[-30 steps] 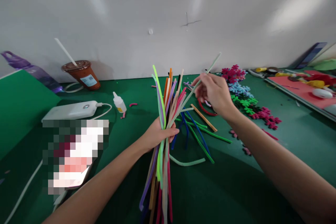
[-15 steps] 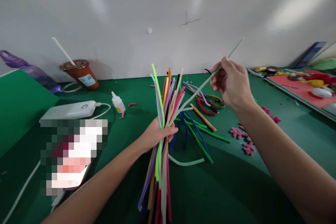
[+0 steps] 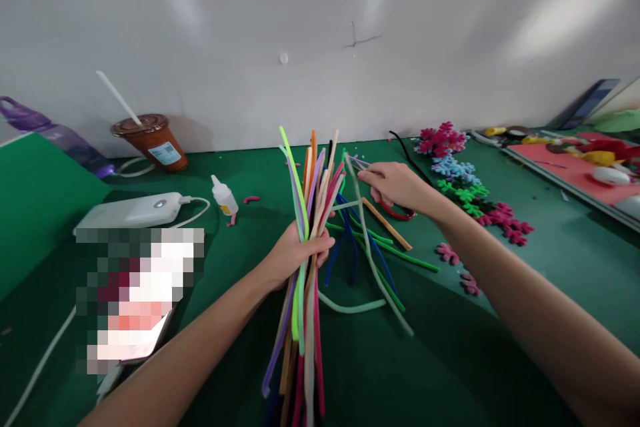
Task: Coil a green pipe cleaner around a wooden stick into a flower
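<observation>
My left hand (image 3: pixel 303 250) is closed round an upright bundle of pipe cleaners (image 3: pixel 310 320) in lime, purple, orange, tan, pink and other colours. To its right, my right hand (image 3: pixel 393 185) has its thumb and forefinger pinched near the upper end of a pale green pipe cleaner (image 3: pixel 371 257), which slants down over the table. Beneath and beside that hand lie a lavender pipe cleaner (image 3: pixel 358 161) and red-handled scissors (image 3: pixel 400 215), partly hidden. Loose green pipe cleaners (image 3: pixel 420 265), blue ones (image 3: pixel 355 263) and an orange piece (image 3: pixel 390 227) lie below it.
Fuzzy pink, blue and green branched pieces (image 3: pixel 465 193) lie at right. Further right is a red board (image 3: pixel 555 173) with crafts on it. At left stand a glue bottle (image 3: pixel 225 197), an iced drink (image 3: pixel 157 140), a power bank (image 3: pixel 133 212) and a blurred phone (image 3: pixel 145 307).
My right hand has moved down and left, bringing the pale green pipe cleaner out of the bundle to beside it. My left hand keeps its grip. Branched pieces at right are now uncovered.
</observation>
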